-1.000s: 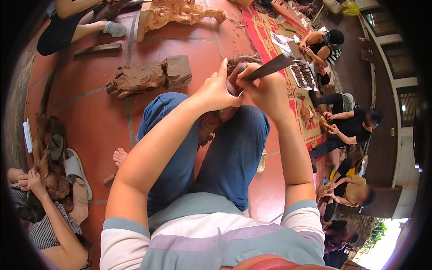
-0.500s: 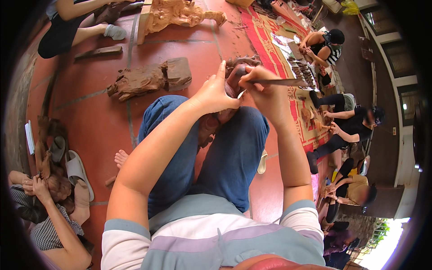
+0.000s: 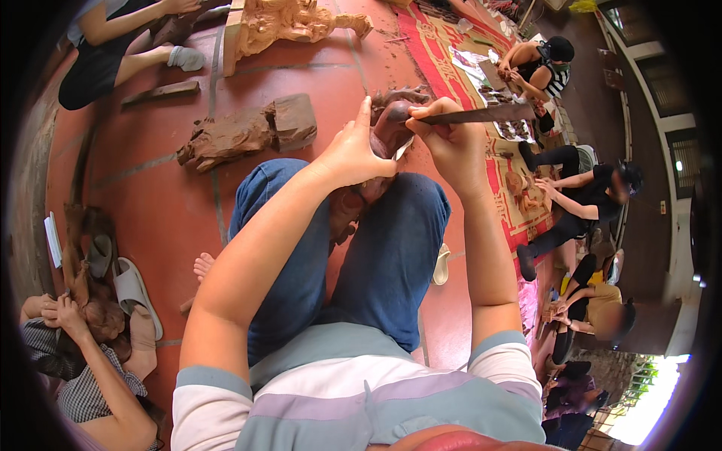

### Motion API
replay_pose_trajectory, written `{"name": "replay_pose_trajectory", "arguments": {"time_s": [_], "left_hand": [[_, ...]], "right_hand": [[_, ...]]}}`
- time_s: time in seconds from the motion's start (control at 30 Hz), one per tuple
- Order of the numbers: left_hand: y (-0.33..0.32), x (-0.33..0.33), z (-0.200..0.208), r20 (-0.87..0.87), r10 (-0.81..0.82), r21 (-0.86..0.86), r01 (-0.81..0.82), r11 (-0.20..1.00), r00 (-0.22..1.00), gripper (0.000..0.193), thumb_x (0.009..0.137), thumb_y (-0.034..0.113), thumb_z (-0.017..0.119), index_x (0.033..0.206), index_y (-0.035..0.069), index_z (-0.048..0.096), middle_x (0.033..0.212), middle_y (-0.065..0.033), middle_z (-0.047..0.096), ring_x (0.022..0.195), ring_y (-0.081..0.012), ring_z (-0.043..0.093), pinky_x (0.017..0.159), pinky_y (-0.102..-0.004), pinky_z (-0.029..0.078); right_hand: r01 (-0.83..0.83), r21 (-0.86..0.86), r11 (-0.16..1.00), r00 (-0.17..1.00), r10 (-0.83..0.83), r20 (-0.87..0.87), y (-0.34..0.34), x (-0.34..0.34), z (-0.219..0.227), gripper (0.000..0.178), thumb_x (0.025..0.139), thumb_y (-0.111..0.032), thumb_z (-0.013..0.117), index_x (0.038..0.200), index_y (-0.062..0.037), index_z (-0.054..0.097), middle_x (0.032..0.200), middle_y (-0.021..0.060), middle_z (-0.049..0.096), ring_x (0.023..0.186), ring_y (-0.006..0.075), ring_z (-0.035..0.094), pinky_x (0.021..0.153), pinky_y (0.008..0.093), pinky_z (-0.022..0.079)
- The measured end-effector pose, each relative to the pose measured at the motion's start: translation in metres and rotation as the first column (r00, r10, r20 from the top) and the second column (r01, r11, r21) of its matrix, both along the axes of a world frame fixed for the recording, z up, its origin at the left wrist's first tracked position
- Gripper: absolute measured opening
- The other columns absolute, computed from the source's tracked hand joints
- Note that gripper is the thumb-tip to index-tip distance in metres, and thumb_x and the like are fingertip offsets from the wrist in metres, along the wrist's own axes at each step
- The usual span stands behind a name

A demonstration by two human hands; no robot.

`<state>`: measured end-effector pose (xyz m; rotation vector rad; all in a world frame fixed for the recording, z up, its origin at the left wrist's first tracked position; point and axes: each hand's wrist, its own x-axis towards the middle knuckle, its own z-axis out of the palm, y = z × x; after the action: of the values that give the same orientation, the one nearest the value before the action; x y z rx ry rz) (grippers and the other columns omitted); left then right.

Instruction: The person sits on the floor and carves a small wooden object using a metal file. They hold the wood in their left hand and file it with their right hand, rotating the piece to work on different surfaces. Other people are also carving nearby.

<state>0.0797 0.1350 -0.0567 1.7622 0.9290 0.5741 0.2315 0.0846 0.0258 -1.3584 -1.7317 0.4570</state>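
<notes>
Between my knees rests a dark reddish-brown wood carving [image 3: 390, 125], with a smooth rounded part on top and rough curling shapes at its far end. My left hand [image 3: 353, 156] grips its left side, thumb and forefinger spread around it. From the right, my right hand [image 3: 453, 143] pinches a long, flat, dark tool [image 3: 489, 114], perhaps a file; its broad end points right and its other end meets the rounded part. A small pale scrap shows between my hands. The carving's lower part is partly hidden by my left hand and legs.
A rough wood block [image 3: 241, 134] lies left of my knees, with a wooden bar [image 3: 161, 93] beyond. A pale carved figure [image 3: 289, 31] lies at the far side. Other people sit along a red patterned mat [image 3: 444, 56] at right; another person's hands [image 3: 64, 312] work at lower left.
The flat tool has shifted to the right and slightly up, and my right hand has moved a little with it. My left hand stays on the carving.
</notes>
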Motion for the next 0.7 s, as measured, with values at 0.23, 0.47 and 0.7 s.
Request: {"name": "replay_pose_trajectory", "arguments": {"time_s": [0.23,0.47,0.7], "left_hand": [[-0.002,-0.001,0.004,0.015,-0.003,-0.021,0.003,1.0,1.0,0.121,0.061,0.029,0.076,0.147,-0.006,-0.001,0.141,-0.029,0.037,0.134,-0.0346,0.037,0.109,-0.0346,0.032],[-0.005,-0.001,0.009,0.059,-0.02,-0.008,0.021,1.0,0.998,0.12,0.062,0.029,0.076,0.147,-0.007,-0.001,0.143,-0.0293,0.034,0.136,-0.0349,0.035,0.11,-0.035,0.031],[-0.003,0.0,0.011,0.076,-0.021,0.006,0.021,1.0,0.997,0.12,0.064,0.028,0.077,0.147,-0.007,-0.002,0.143,-0.0292,0.034,0.135,-0.0338,0.035,0.11,-0.0343,0.031]], "right_hand": [[0.045,0.16,0.986,0.945,-0.094,0.314,-0.009,-0.004,-0.011,0.011,0.079,0.001,0.071,0.085,0.0016,0.062,0.091,0.0086,0.069,0.093,0.0147,0.066,0.074,0.0259,0.052],[0.127,0.096,0.987,0.951,-0.094,-0.295,-0.019,-0.004,-0.035,0.013,0.077,0.002,0.073,0.085,-0.0012,0.064,0.09,0.0064,0.066,0.092,0.014,0.065,0.078,0.0265,0.051],[0.196,0.208,0.958,0.834,-0.051,-0.549,-0.018,0.009,-0.031,0.01,0.081,0.002,0.071,0.085,-0.0019,0.063,0.092,0.0071,0.067,0.072,0.0059,0.06,0.061,0.0194,0.047]]}}
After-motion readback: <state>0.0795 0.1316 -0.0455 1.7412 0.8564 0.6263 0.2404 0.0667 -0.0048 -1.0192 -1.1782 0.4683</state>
